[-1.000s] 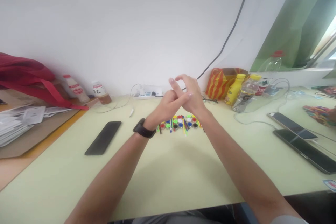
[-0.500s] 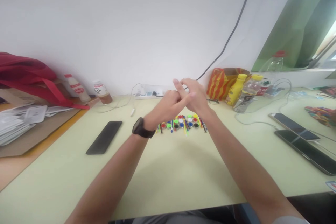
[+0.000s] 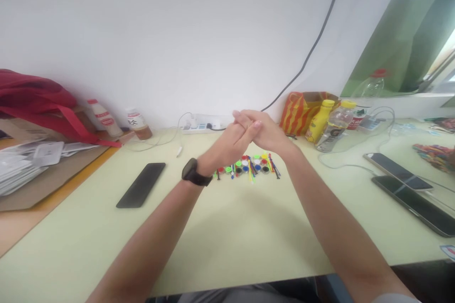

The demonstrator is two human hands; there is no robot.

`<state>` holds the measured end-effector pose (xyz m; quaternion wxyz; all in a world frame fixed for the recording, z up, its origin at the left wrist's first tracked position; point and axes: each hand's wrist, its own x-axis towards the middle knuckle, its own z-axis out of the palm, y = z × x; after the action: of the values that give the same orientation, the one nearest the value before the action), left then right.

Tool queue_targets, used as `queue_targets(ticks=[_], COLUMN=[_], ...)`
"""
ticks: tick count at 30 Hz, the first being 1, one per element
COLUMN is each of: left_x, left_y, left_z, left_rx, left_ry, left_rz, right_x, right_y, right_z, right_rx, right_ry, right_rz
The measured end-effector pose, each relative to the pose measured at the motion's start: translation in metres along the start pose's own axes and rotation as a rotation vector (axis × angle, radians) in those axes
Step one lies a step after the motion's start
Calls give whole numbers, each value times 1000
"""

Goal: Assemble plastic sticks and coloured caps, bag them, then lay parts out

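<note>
My left hand (image 3: 230, 144), with a black watch (image 3: 195, 173) on its wrist, is pressed against my right hand (image 3: 269, 133) above the table. The fingers of both hands are folded over one another, and the palms are hidden. Beyond and below them on the tabletop lie several small round pieces (image 3: 245, 169) in red, green, blue, white, yellow and black. Thin coloured strips (image 3: 273, 166) that look like cable ties lie in bunches among these pieces. My hands hide part of this cluster and do not touch it.
A black phone (image 3: 141, 185) lies on the left, two more phones (image 3: 414, 203) on the right. Along the wall stand bottles (image 3: 138, 124), a power strip (image 3: 202, 124), a striped bag (image 3: 294, 113) and yellow-capped bottles (image 3: 334, 128). Papers (image 3: 21, 165) and a red bag (image 3: 31, 99) occupy the far left.
My hands have closed more tightly together. The raised, spread fingers of half a second ago are now folded over each other. The things on the table have not moved.
</note>
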<state>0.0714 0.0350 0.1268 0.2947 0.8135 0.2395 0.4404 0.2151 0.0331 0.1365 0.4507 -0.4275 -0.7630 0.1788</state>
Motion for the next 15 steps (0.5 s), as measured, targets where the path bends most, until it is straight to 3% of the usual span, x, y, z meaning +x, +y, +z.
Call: queue_targets(ticks=[4,7,10,15], left_x=[0,-1,-1,-3], left_y=[1,3,1,-4], left_z=[-2,-1,2,7], left_rx=[-21,-161,-285,-229], left_ry=[-85,-243,-371,-360], left_rz=[-25,-66,-94,-66], right_x=[1,1,1,3], right_y=[-5,-15,-17,-2], right_z=[5,6,5,9], right_rx=[140,397,535,551], right_ry=[112,139,131,250], right_rz=[-14,-32,49,135])
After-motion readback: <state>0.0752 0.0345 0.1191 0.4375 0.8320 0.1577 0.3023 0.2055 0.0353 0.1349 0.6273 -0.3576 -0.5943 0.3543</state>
